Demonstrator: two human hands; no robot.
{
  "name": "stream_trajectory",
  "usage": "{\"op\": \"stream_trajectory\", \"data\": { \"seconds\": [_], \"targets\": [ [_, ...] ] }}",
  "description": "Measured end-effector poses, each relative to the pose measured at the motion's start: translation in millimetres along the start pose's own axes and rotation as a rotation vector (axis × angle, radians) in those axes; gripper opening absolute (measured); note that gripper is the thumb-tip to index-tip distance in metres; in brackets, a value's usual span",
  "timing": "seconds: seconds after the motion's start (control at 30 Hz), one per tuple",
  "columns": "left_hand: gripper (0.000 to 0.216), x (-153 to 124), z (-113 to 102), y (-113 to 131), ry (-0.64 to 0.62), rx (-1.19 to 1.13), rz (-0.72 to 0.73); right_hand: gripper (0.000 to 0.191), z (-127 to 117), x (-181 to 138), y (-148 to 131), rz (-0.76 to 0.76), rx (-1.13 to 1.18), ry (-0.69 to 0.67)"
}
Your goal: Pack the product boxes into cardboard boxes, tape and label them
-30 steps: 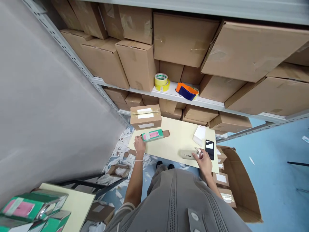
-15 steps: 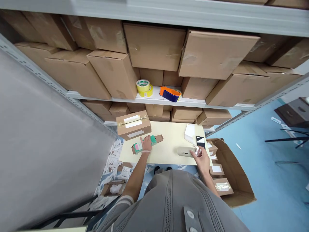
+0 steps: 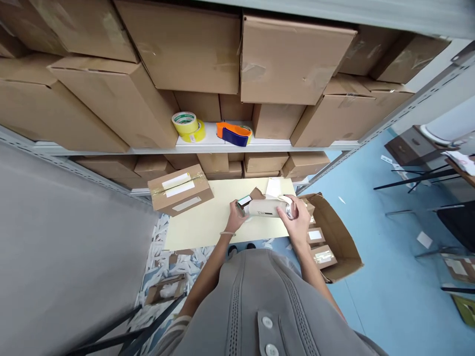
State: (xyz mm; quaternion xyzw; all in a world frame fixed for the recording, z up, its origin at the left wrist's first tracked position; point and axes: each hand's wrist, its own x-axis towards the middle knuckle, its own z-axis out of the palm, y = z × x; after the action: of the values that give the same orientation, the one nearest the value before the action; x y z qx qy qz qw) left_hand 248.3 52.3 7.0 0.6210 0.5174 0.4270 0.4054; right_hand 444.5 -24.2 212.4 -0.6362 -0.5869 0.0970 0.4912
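Clasping the pale bottle (image 3: pixel 262 208) around its capped end, the right hand (image 3: pixel 298 220) has its thumb and fingers closed about the shiny metallic cap (image 3: pixel 290 211), with a light carry strap (image 3: pixel 285 199) looping beside them. The bottle lies nearly level above the cream tabletop (image 3: pixel 208 232), a short dark marking facing up, its base directed toward the left hand (image 3: pixel 235 218). That hand pinches the small carton (image 3: pixel 243 201) between thumb and fingers, a brown flap (image 3: pixel 257 193) sticking out at the carton's far side; the bottle's base meets or overlaps the carton's end, and whether any of it sits inside cannot be told. A taped cardboard box (image 3: pixel 181 192) with white labels rests at the tabletop's left end, and a white item (image 3: pixel 273 188) lies behind the right hand, near the back edge. On the shelf (image 3: pixel 211 143) above, two yellow tape rolls (image 3: pixel 188 126) sit together, one leaning on the other, just left of an orange and dark-blue tape dispenser (image 3: pixel 233 134). Right of the tabletop, a large carton (image 3: pixel 345 252) holds labelled boxes (image 3: pixel 322 256).
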Motion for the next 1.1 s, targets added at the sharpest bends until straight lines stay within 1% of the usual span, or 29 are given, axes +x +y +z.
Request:
{"op": "stream_trajectory", "data": {
  "seconds": [0.07,0.17,0.27,0.33,0.37,0.43,0.53,0.57,0.63,0.7,0.8,0.87,0.97,1.03,1.1],
  "targets": [
    [0.076,-4,13,-7,-0.013,-0.005,-0.021,0.039,12,2,2,-0.02,0.013,-0.027],
    [0.075,-9,21,-15,-0.011,-0.001,-0.055,0.04,32,1,12,-0.027,0.002,-0.085],
    [0.079,-11,18,-17,-0.017,0.013,-0.06,0.039,46,-3,22,-0.045,-0.025,-0.138],
    [0.084,-11,12,-13,-0.039,0.032,-0.036,0.04,50,-6,27,-0.035,-0.051,-0.163],
    [0.083,-11,9,-9,-0.043,0.041,-0.015,0.041,52,-8,29,-0.023,-0.065,-0.171],
    [0.072,-10,2,1,-0.026,0.062,0.037,0.044,53,-11,31,0.006,-0.083,-0.172],
    [0.044,-5,-7,16,-0.025,0.102,0.127,0.045,53,-15,33,0.051,-0.08,-0.131],
    [0.039,-3,-9,20,-0.042,0.115,0.154,0.044,54,-16,34,0.066,-0.074,-0.113],
    [0.038,2,-9,24,-0.072,0.138,0.188,0.044,53,-17,35,0.108,-0.05,-0.069],
    [0.044,7,-7,25,-0.08,0.158,0.191,0.045,52,-17,36,0.184,0.009,-0.007],
    [0.047,12,-1,25,-0.071,0.205,0.15,0.051,48,-17,40,0.407,0.175,0.086],
    [0.042,17,3,26,-0.053,0.252,0.122,0.055,45,-16,44,0.551,0.302,0.135],
    [0.035,28,14,29,-0.065,0.316,0.141,0.057,43,-15,53,0.661,0.431,0.214],
    [0.04,36,26,30,-0.142,0.381,0.154,0.057,44,-15,61,0.716,0.463,0.258],
    [0.052,42,41,28,-0.308,0.536,0.103,0.057,44,-16,68,0.788,0.471,0.299]
  ]
}}
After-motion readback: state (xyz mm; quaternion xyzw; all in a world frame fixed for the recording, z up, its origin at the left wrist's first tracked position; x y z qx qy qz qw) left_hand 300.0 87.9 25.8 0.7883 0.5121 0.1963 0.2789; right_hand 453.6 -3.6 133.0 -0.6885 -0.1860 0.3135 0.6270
